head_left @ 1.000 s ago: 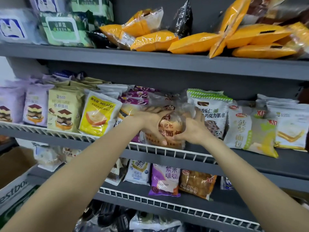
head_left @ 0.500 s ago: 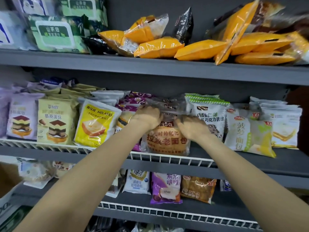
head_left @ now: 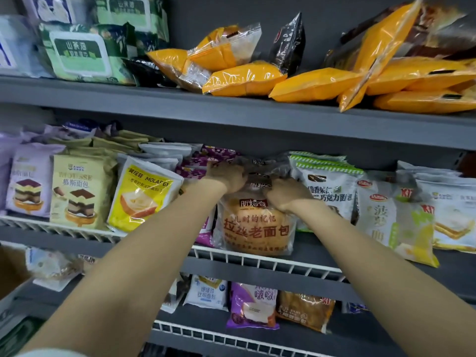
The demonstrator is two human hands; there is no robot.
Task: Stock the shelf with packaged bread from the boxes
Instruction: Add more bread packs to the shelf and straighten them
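Head view: middle shelf (head_left: 322, 273) with white wire front rail holds upright bread packs in a row: yellow toast pack (head_left: 144, 195), mousse-cake pack (head_left: 79, 190), white-green chocolate bread pack (head_left: 327, 188). Top shelf carries orange packs (head_left: 244, 78) lying flat. Both forearms reach up and forward. Left hand (head_left: 228, 176) and right hand (head_left: 286, 194) sit at the crinkled clear top of the round bread bag (head_left: 255, 224), fingers curled into the plastic, probably pinching it; blur hides fingertips. Bag stands upright on the middle shelf behind the rail, between purple packs and the chocolate pack: clear wrap, brown round loaf, red characters.
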